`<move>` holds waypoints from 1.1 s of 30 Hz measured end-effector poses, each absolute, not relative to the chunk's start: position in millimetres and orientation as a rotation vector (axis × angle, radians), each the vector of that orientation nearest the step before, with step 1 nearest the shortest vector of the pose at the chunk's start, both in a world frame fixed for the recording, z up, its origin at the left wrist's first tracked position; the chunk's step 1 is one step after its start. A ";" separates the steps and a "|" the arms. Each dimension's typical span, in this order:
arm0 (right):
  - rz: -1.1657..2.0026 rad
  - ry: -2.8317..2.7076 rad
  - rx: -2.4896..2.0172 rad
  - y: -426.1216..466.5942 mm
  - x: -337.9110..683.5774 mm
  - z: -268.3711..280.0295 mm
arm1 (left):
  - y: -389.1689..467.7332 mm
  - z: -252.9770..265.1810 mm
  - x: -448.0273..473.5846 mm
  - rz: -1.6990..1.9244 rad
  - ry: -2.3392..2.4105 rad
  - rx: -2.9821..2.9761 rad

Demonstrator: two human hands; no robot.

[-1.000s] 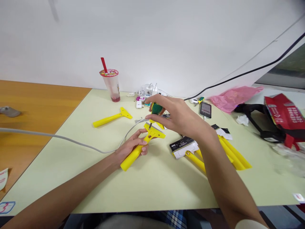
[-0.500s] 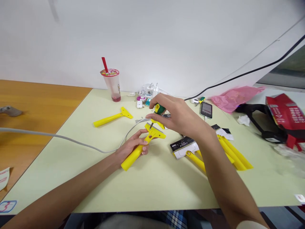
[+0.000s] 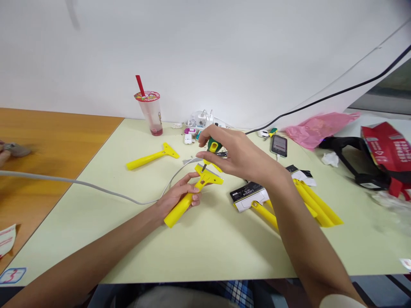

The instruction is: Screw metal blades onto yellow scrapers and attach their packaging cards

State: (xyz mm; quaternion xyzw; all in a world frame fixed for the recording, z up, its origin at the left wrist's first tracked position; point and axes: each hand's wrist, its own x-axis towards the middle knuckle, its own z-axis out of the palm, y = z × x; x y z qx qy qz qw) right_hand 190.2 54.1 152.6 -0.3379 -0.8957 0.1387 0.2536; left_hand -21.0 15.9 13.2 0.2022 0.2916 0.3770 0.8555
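The yellow scraper is held over the middle of the pale table by the left hand, its fingers curled round the neck and the thumb laid on top; the forearm is stretched in from the lower left. By the arched right hand, wrist bent, a green-and-yellow screwdriver is gripped between thumb and fingers, its shaft slanted down to the scraper's head.
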 end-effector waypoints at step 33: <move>0.460 -2.458 -0.772 59.1 190.4 141.4 | 19.7 15.9 -20.0 0.839 0.655 0.373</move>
